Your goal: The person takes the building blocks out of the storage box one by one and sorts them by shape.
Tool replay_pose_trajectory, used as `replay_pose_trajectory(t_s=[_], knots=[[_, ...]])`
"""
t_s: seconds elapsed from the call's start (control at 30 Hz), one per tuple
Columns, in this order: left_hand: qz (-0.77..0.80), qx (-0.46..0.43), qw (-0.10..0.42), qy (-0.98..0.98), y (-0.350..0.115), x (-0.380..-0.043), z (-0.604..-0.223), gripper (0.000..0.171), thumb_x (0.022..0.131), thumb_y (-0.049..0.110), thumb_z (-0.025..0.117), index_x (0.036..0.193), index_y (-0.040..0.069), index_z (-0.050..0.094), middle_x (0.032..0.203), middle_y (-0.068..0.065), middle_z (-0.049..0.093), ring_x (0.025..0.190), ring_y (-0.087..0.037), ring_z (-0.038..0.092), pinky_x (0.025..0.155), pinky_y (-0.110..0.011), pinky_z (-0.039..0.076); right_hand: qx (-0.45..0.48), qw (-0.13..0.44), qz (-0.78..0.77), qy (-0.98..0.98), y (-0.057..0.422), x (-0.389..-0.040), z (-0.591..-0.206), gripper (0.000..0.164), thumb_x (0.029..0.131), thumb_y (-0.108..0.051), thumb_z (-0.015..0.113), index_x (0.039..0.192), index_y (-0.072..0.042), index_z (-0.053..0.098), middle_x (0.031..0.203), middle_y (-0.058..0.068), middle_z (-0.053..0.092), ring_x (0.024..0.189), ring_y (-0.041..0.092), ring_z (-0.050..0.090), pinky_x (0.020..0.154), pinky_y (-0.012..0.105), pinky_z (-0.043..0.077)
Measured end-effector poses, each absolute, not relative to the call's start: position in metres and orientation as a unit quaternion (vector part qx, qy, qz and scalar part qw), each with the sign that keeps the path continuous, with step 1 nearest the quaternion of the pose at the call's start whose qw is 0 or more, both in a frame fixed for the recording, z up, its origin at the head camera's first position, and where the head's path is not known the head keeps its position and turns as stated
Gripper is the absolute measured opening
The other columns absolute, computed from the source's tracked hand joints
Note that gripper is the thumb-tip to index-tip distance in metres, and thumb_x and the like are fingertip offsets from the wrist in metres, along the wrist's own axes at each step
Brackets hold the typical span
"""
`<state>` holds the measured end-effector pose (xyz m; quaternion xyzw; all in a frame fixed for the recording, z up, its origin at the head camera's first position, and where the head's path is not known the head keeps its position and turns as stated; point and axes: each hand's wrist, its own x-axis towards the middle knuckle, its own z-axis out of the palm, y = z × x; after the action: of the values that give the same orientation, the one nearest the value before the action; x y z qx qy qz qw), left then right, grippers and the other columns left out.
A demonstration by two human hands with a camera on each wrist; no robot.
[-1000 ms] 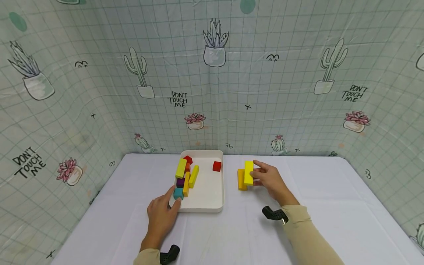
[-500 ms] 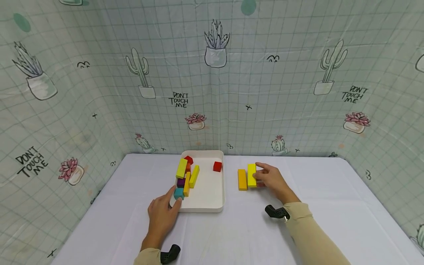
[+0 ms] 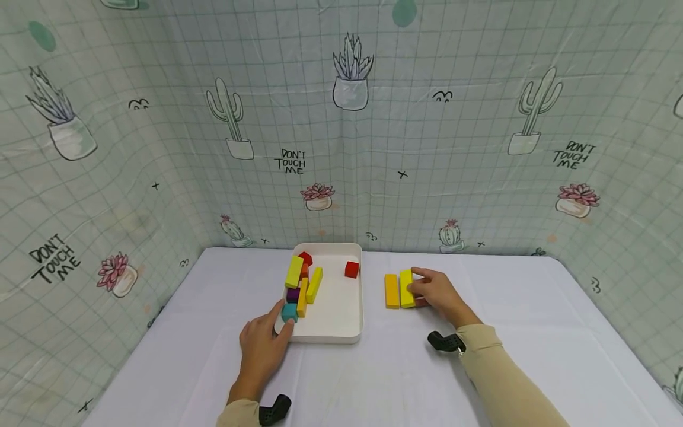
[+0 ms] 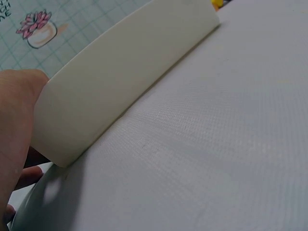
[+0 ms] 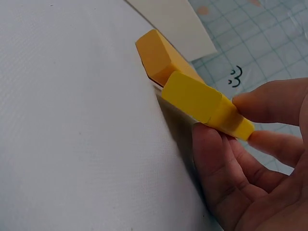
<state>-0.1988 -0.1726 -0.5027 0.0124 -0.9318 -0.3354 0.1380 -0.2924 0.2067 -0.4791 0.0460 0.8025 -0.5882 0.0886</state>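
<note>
My right hand (image 3: 440,298) pinches a bright yellow block (image 3: 407,289) between thumb and fingers, right of the tray. Close beside it, on its left, a deeper orange-yellow block (image 3: 392,290) lies on the table. In the right wrist view the held block (image 5: 192,96) is tilted, with a shadow beneath it. My left hand (image 3: 263,347) grips the near left corner of a white tray (image 3: 336,311), thumb up at the rim and fingers around the outer side. From the left wrist, the tray wall (image 4: 125,62) shows, partly covered by the thumb.
Along the tray's left side sit a teal block (image 3: 290,312), a purple block (image 3: 293,295), red-orange pieces and several yellow blocks, one lying over the rim (image 3: 294,272). A red cube (image 3: 351,270) is at the tray's far right. A printed cloth wall (image 3: 384,148) rises behind.
My right hand has moved the bright yellow block from overlapping the orange-yellow block to its right side and lowered it. The left hand has stayed at the tray.
</note>
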Motion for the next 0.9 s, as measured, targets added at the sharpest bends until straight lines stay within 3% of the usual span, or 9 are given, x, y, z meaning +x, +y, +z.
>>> replay_pose_trajectory(t_s=[0.67, 0.9], knots=[[-0.333, 0.016, 0.140, -0.932, -0.1710, -0.1972, -0.5026, 0.053, 0.097, 0.028, 0.063, 0.146, 0.012, 0.054, 0.133, -0.020, 0.062, 0.127, -0.040, 0.051, 0.112, -0.067, 0.017, 0.045, 0.090, -0.542, 0.834, 0.2014, -0.2913, -0.4794, 0.057, 0.094, -0.013, 0.066, 0.145, 0.004, 0.048, 0.134, 0.026, 0.057, 0.102, 0.028, 0.067, 0.075, 0.033, 0.060], [-0.331, 0.015, 0.141, -0.933, -0.1711, -0.1982, -0.5029, 0.053, 0.097, 0.028, 0.063, 0.146, 0.012, 0.053, 0.133, -0.020, 0.062, 0.127, -0.040, 0.051, 0.112, -0.066, 0.017, 0.048, 0.082, -0.521, 0.848, 0.2010, -0.2916, -0.4805, 0.051, 0.094, -0.014, 0.066, 0.138, 0.007, 0.053, 0.125, 0.024, 0.063, 0.093, 0.023, 0.067, 0.070, 0.031, 0.060]])
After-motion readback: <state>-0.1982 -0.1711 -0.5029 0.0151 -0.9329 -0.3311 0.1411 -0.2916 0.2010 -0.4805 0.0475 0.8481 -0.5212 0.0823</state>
